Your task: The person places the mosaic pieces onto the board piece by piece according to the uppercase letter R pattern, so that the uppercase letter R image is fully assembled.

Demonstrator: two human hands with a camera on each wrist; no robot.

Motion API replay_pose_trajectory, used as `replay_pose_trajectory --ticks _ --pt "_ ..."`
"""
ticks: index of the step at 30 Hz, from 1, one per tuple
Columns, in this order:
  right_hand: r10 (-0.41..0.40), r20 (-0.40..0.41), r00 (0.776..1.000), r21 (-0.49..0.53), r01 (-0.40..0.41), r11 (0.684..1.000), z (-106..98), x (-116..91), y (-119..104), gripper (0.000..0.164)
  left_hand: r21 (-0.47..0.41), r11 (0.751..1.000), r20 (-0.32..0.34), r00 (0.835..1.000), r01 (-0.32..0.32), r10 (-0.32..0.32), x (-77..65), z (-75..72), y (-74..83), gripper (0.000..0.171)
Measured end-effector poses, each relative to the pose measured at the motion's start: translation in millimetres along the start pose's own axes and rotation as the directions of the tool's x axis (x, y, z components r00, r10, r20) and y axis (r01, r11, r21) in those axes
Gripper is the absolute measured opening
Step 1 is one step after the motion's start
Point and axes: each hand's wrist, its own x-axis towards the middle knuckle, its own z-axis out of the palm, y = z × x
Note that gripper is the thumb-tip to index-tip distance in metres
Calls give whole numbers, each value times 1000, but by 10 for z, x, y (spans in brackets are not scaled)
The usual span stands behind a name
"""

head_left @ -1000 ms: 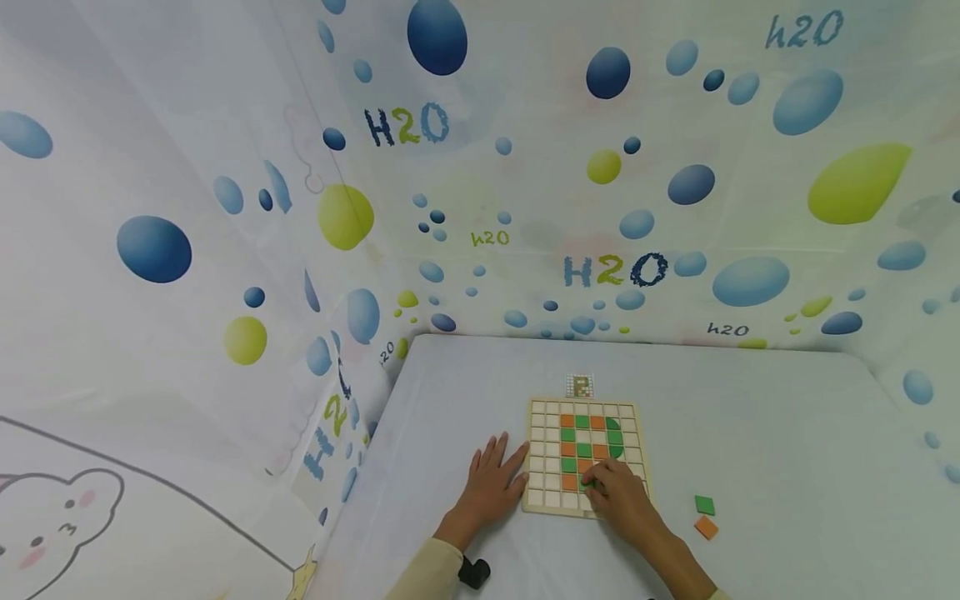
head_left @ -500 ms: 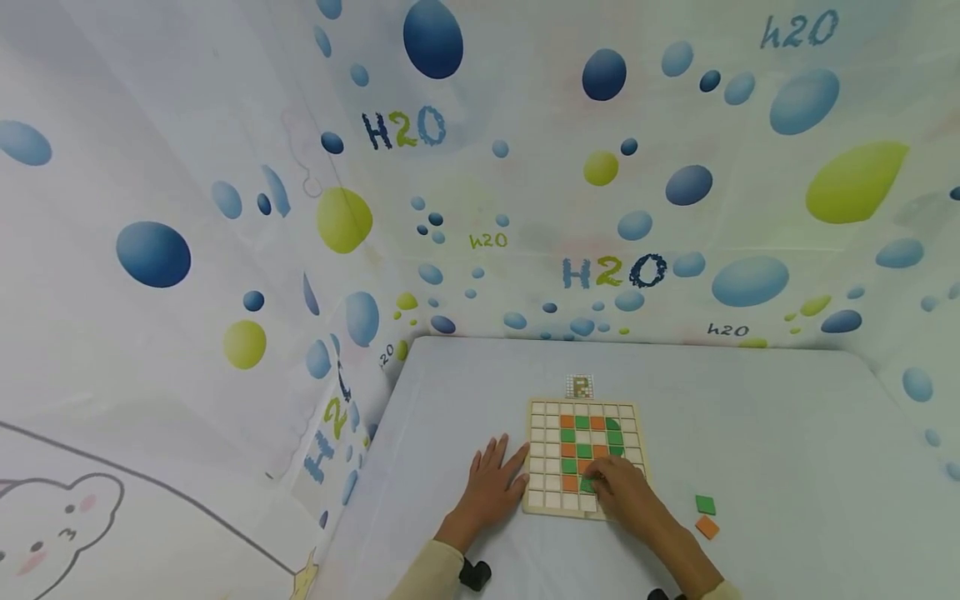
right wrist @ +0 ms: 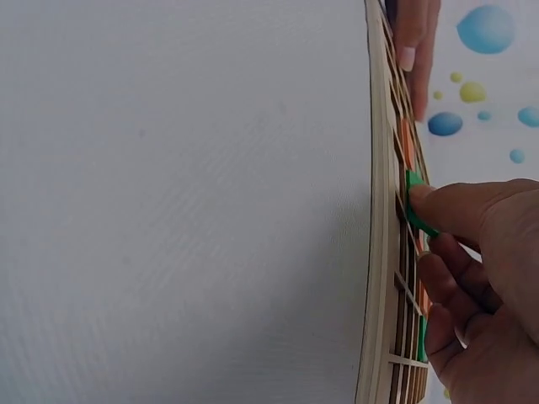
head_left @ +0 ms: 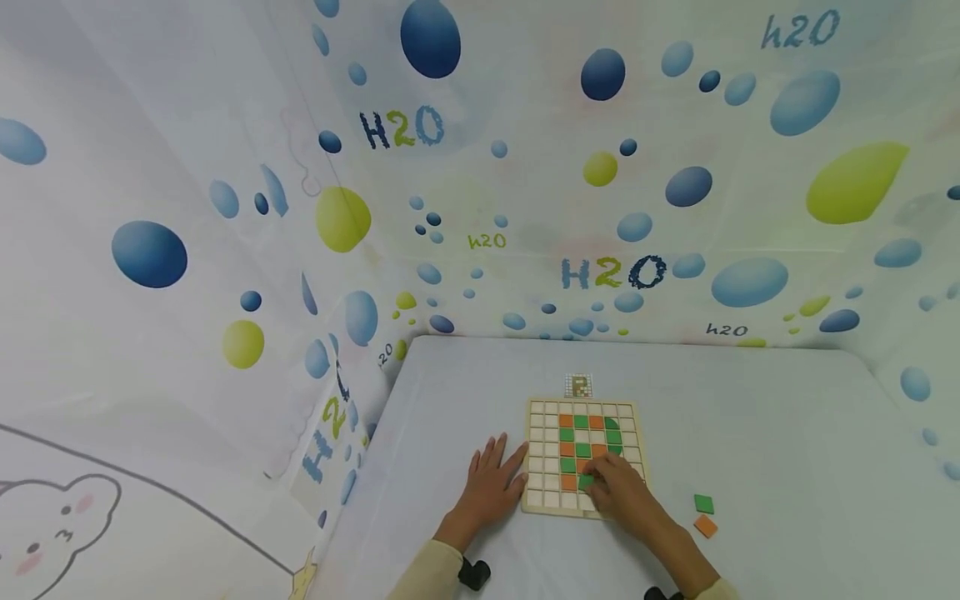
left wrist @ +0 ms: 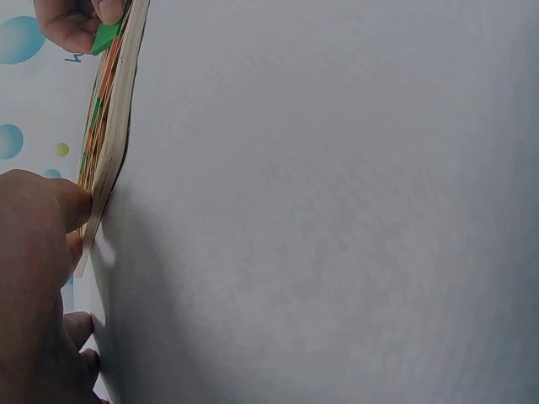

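Observation:
A wooden grid board (head_left: 534, 498) lies on the white table, partly filled with green and orange tiles. At its left edge my left hand (head_left: 491, 483) rests with spread, mostly straight fingers, thumb and forefinger touching the rim. My right hand (head_left: 624, 493) is over the board's lower right part and pinches a green tile (left wrist: 105, 38) between thumb and fingers. That tile stands tilted at a grid square in the right wrist view, partly covered by the thumb. The right hand hides some squares behind it.
A small patterned card (head_left: 578, 386) lies beyond the board's far edge. To the right of the board are a loose green tile (head_left: 703, 504) and a loose orange tile (head_left: 705, 526). A patterned cloth wall (head_left: 525, 275) stands behind the table.
The right hand has shifted slightly to the right over the same part of the board, still pinching the green tile. The left hand stays in place.

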Motion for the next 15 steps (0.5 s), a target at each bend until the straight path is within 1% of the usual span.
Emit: replay_pose_trajectory --ticks 4,8,12,15 --pt "4 10 1000 12 -4 1000 3 -1 -2 18 -4 1000 -7 1000 -9 9 -2 -13 7 54" --pt "9 -3 1000 49 -8 999 3 6 -18 18 -12 1000 -26 999 -29 28 -9 -45 28 53" --pt "65 -9 998 129 -63 990 -38 13 -12 14 -20 999 -29 999 -32 31 -20 -50 37 53" --pt "113 -12 994 152 -109 982 -126 10 26 9 -20 1000 -17 1000 -20 20 -23 -54 41 53"
